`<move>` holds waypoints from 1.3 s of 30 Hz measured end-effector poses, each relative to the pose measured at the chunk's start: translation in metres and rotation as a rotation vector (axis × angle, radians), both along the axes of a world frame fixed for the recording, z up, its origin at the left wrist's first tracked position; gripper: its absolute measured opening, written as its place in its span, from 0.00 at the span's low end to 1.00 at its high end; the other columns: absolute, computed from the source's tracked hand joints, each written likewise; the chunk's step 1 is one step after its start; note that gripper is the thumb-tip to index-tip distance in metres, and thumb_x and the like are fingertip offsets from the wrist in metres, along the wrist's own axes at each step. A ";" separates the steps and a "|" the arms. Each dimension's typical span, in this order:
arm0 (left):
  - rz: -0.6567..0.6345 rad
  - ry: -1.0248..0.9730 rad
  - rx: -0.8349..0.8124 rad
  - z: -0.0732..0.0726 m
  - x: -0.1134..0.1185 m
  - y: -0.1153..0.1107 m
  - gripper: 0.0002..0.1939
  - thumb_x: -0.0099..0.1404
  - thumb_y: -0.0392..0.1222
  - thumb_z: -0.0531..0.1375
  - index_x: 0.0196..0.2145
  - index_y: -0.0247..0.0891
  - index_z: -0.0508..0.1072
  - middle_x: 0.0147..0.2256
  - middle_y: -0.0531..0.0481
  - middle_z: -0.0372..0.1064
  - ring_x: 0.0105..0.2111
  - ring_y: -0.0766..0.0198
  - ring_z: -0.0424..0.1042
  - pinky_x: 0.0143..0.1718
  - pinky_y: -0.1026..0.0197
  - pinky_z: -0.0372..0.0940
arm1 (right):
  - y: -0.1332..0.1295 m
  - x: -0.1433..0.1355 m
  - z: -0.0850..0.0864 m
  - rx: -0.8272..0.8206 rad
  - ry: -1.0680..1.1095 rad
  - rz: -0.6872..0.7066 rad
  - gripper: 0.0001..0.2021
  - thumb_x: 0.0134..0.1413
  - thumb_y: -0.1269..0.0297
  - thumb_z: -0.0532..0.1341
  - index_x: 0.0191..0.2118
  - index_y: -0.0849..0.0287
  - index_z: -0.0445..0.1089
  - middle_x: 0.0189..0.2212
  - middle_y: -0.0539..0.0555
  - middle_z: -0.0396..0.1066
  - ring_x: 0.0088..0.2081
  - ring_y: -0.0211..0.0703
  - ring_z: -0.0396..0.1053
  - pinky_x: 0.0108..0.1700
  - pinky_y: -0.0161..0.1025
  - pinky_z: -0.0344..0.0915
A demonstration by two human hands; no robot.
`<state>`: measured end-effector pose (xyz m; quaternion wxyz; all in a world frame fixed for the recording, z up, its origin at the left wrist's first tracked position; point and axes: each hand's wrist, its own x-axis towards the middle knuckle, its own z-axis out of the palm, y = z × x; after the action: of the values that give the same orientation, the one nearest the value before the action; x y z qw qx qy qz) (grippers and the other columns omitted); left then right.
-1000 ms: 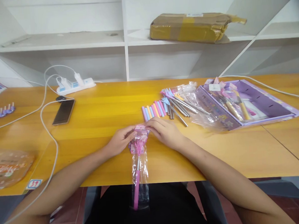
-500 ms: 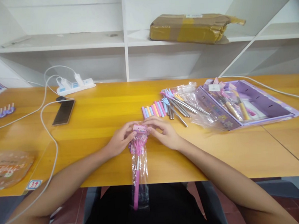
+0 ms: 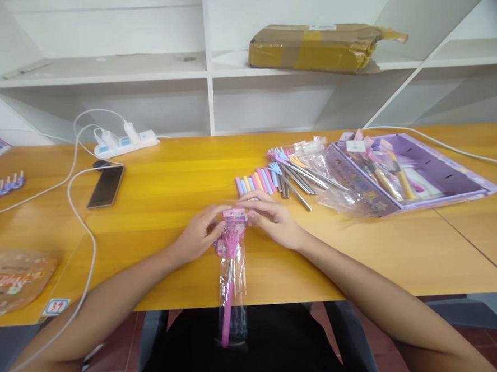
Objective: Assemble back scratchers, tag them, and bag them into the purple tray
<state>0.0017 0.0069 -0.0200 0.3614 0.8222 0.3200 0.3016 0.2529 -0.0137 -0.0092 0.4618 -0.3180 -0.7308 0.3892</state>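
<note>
A pink back scratcher (image 3: 226, 313) with a hand-shaped head lies inside a clear plastic bag (image 3: 238, 276) under a pink header card (image 3: 234, 214). Its handle sticks out past the table's front edge, over my lap. From the left, my left hand (image 3: 198, 232) closes on the card end, thumb bent at its side. My right hand (image 3: 275, 221) curls round the opposite side of the card, fingers reaching over the top edge. The fingertips behind the card are partly hidden. Small purple pieces peek out under the bag beside my left hand.
Coloured handle tubes (image 3: 254, 181) and metal-stemmed scratcher heads (image 3: 293, 172) lie beyond my right hand. Near them are loose clear bags (image 3: 337, 189) and a purple display box (image 3: 457, 162). A phone (image 3: 106, 186), white cables and a power strip (image 3: 128, 144) occupy the left.
The header card has tilted slightly and now faces up more plainly between my hands. My fingers have shifted a little around its edges; the bag stays in place.
</note>
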 end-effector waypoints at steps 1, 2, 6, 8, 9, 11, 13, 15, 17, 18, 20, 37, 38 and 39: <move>0.008 0.016 0.002 0.000 -0.001 0.000 0.20 0.77 0.45 0.55 0.63 0.46 0.68 0.57 0.44 0.72 0.47 0.58 0.75 0.51 0.54 0.70 | 0.000 0.000 0.000 -0.004 0.006 -0.006 0.14 0.71 0.62 0.59 0.57 0.49 0.77 0.53 0.59 0.67 0.50 0.46 0.70 0.42 0.43 0.75; 0.013 0.029 0.004 -0.001 -0.001 0.000 0.19 0.77 0.45 0.56 0.62 0.46 0.69 0.55 0.44 0.73 0.46 0.58 0.75 0.50 0.54 0.70 | 0.000 0.000 -0.001 -0.008 0.011 -0.013 0.15 0.71 0.62 0.59 0.57 0.49 0.77 0.53 0.59 0.67 0.50 0.46 0.70 0.41 0.43 0.75; -0.001 0.048 0.004 -0.002 -0.002 0.000 0.17 0.77 0.46 0.55 0.60 0.45 0.70 0.51 0.46 0.72 0.40 0.62 0.74 0.46 0.56 0.69 | -0.001 0.000 -0.001 -0.008 0.009 -0.014 0.15 0.71 0.63 0.58 0.57 0.48 0.77 0.54 0.59 0.67 0.50 0.47 0.70 0.41 0.44 0.75; -0.016 0.055 0.015 -0.001 -0.003 0.001 0.17 0.77 0.45 0.54 0.60 0.45 0.71 0.48 0.47 0.72 0.38 0.63 0.73 0.45 0.57 0.68 | -0.001 0.000 -0.001 0.000 0.000 0.001 0.15 0.71 0.63 0.58 0.58 0.48 0.76 0.54 0.59 0.67 0.51 0.47 0.70 0.42 0.44 0.75; -0.022 0.062 0.027 0.000 -0.003 0.001 0.17 0.77 0.44 0.55 0.60 0.45 0.71 0.46 0.47 0.72 0.38 0.63 0.72 0.44 0.57 0.68 | -0.001 0.000 -0.001 0.005 -0.009 0.009 0.16 0.71 0.63 0.58 0.58 0.48 0.76 0.54 0.59 0.67 0.51 0.47 0.70 0.42 0.44 0.75; -0.032 0.083 0.053 0.001 -0.003 0.002 0.18 0.76 0.42 0.55 0.61 0.46 0.71 0.45 0.48 0.71 0.38 0.62 0.71 0.43 0.57 0.67 | -0.002 0.000 -0.001 0.019 -0.039 0.020 0.16 0.71 0.63 0.58 0.59 0.48 0.75 0.54 0.59 0.67 0.51 0.47 0.70 0.42 0.44 0.76; -0.041 0.096 0.069 0.001 -0.003 0.003 0.19 0.76 0.41 0.56 0.62 0.47 0.70 0.44 0.48 0.70 0.37 0.63 0.70 0.41 0.58 0.66 | -0.002 -0.001 0.000 0.037 -0.072 0.028 0.16 0.71 0.62 0.58 0.59 0.48 0.75 0.54 0.59 0.68 0.51 0.47 0.70 0.44 0.45 0.76; -0.051 0.102 0.073 0.000 -0.003 0.003 0.19 0.75 0.40 0.56 0.62 0.48 0.70 0.44 0.48 0.69 0.36 0.64 0.69 0.40 0.59 0.66 | -0.002 -0.001 0.000 0.041 -0.082 0.033 0.16 0.71 0.62 0.58 0.59 0.49 0.75 0.54 0.59 0.68 0.51 0.47 0.70 0.45 0.46 0.76; -0.052 0.087 0.052 -0.003 -0.002 0.001 0.18 0.75 0.40 0.56 0.61 0.47 0.69 0.45 0.48 0.69 0.36 0.64 0.70 0.40 0.58 0.67 | -0.002 -0.001 0.000 0.032 -0.073 0.029 0.16 0.71 0.62 0.58 0.59 0.50 0.75 0.54 0.59 0.68 0.51 0.47 0.71 0.44 0.46 0.76; -0.043 0.056 0.022 -0.005 -0.002 0.000 0.18 0.75 0.41 0.57 0.61 0.47 0.68 0.46 0.47 0.70 0.36 0.64 0.71 0.40 0.58 0.67 | -0.002 0.000 0.000 0.029 -0.069 0.025 0.15 0.71 0.63 0.58 0.59 0.50 0.75 0.54 0.59 0.68 0.51 0.47 0.71 0.44 0.46 0.76; -0.007 -0.061 -0.087 -0.010 -0.002 -0.002 0.20 0.75 0.42 0.58 0.62 0.46 0.62 0.48 0.47 0.70 0.36 0.65 0.73 0.38 0.60 0.68 | -0.002 0.000 0.001 0.045 -0.074 0.014 0.15 0.71 0.63 0.58 0.58 0.51 0.75 0.55 0.60 0.68 0.51 0.47 0.71 0.44 0.45 0.76; -0.058 -0.223 -0.487 0.001 -0.006 0.003 0.15 0.73 0.46 0.59 0.54 0.39 0.71 0.38 0.51 0.71 0.28 0.68 0.69 0.34 0.60 0.68 | -0.006 0.006 -0.001 0.492 -0.443 0.121 0.23 0.65 0.74 0.57 0.63 0.55 0.68 0.57 0.61 0.72 0.58 0.49 0.72 0.54 0.49 0.76; -0.069 -0.207 -0.468 0.001 -0.006 0.003 0.15 0.73 0.46 0.59 0.53 0.39 0.72 0.39 0.50 0.70 0.29 0.67 0.69 0.34 0.60 0.68 | -0.006 0.006 -0.001 0.499 -0.445 0.120 0.22 0.65 0.74 0.57 0.63 0.56 0.68 0.56 0.61 0.72 0.58 0.49 0.73 0.54 0.49 0.77; -0.068 -0.181 -0.436 0.000 -0.006 0.004 0.15 0.73 0.48 0.59 0.53 0.39 0.73 0.40 0.50 0.70 0.29 0.67 0.69 0.35 0.60 0.67 | -0.007 0.006 -0.001 0.505 -0.450 0.119 0.22 0.65 0.74 0.57 0.62 0.56 0.69 0.56 0.61 0.73 0.57 0.49 0.73 0.54 0.48 0.77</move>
<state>-0.0048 0.0107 -0.0199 0.5678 0.7045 0.3160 0.2854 0.2585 -0.0202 -0.0101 0.3296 -0.2284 -0.9050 0.1422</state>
